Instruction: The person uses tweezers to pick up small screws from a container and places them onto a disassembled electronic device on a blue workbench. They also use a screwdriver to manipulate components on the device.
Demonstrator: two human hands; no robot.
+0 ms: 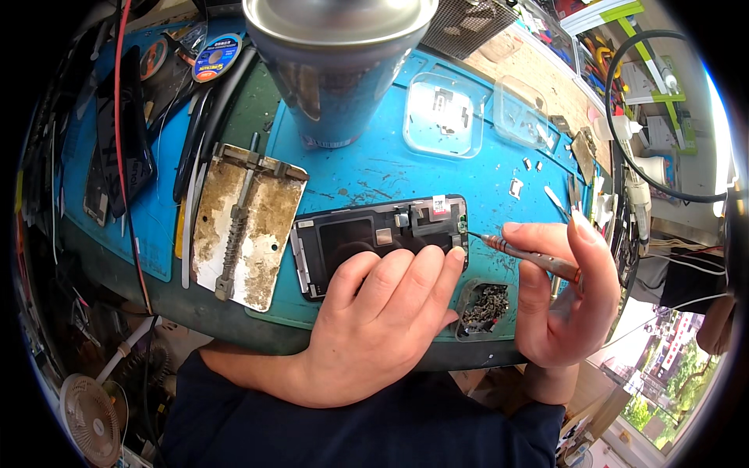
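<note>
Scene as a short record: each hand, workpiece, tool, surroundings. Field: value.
left hand: fingers rest across the phone
right hand: holds a slim screwdriver-like tool
workpiece: opened phone, lying flat on the blue mat
tool tip: at the phone's right end; contact unclear
near side: small clear box of tiny parts
left of phone: stained metal fixture with spring rod
beyond: large can, upright

Dark navy top (328,433), matching sleeves (199,402), bare forearms (261,378).
</note>
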